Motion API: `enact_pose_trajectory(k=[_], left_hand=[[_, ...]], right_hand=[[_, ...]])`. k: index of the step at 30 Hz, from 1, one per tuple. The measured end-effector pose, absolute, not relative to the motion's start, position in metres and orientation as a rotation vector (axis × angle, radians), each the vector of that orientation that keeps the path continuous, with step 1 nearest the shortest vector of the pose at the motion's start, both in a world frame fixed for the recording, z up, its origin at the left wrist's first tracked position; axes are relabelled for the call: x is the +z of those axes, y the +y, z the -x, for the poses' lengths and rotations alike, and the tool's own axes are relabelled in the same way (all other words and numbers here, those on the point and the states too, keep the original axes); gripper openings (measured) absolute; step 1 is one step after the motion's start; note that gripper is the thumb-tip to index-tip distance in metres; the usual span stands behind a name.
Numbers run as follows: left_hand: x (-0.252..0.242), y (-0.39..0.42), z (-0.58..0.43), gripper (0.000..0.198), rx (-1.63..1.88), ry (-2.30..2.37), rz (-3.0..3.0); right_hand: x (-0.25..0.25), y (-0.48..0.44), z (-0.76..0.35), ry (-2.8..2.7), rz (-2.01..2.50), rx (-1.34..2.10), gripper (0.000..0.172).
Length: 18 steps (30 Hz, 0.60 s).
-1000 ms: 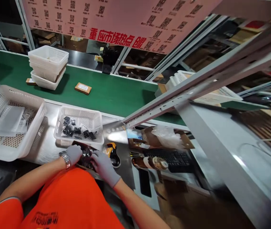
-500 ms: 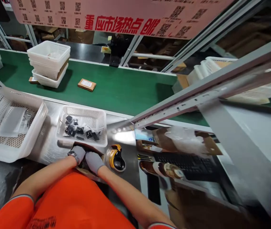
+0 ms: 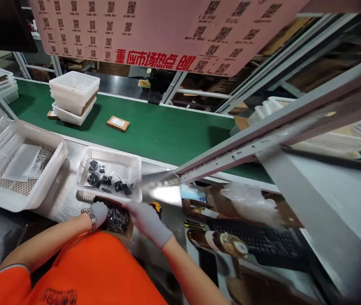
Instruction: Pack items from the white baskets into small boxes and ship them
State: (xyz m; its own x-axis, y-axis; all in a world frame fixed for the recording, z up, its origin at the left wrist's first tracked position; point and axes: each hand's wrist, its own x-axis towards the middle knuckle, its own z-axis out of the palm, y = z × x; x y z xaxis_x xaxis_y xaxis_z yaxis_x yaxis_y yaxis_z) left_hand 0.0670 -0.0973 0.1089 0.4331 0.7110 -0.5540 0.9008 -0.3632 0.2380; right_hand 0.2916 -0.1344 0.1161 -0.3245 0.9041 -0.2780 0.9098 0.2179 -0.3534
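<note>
An open cardboard box [image 3: 130,231] sits close against my body, with black items in clear plastic bags [image 3: 117,218] inside it. My left hand [image 3: 99,213], in a grey glove with a metal watch at the wrist, is closed at the box's left side. My right hand [image 3: 148,221], also gloved, is at the far right corner of the box with its fingers curled over the edge; its fingertips are partly hidden. Just beyond the box stands a white basket [image 3: 132,163] holding several small black bagged pieces [image 3: 106,178]. A tape dispenser [image 3: 156,207] is mostly covered by my right hand.
Larger white baskets [image 3: 53,169] stand on the left, with clear bags inside. A green conveyor [image 3: 167,133] crosses behind, carrying stacked baskets [image 3: 72,99] and a small brown box [image 3: 118,123]. A metal post [image 3: 218,152] slants over the right side, near a keyboard [image 3: 263,239].
My hands have moved apart: the right one went right and forward, now covering much of the tape dispenser. The black bagged items in the box now show between them. The view has tilted up.
</note>
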Motion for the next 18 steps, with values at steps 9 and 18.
enact_pose_trajectory(k=[9,18], left_hand=[[0.128,-0.124,-0.065,0.054,-0.527,1.401,-2.29],[0.085,-0.096,-0.069,0.053,-0.679,1.266,-2.116]], right_hand=[[0.04,-0.005,-0.312,2.279,-1.692,-0.598,0.094],[-0.003,0.021,-0.287,2.237,-1.658,-0.68,0.048]])
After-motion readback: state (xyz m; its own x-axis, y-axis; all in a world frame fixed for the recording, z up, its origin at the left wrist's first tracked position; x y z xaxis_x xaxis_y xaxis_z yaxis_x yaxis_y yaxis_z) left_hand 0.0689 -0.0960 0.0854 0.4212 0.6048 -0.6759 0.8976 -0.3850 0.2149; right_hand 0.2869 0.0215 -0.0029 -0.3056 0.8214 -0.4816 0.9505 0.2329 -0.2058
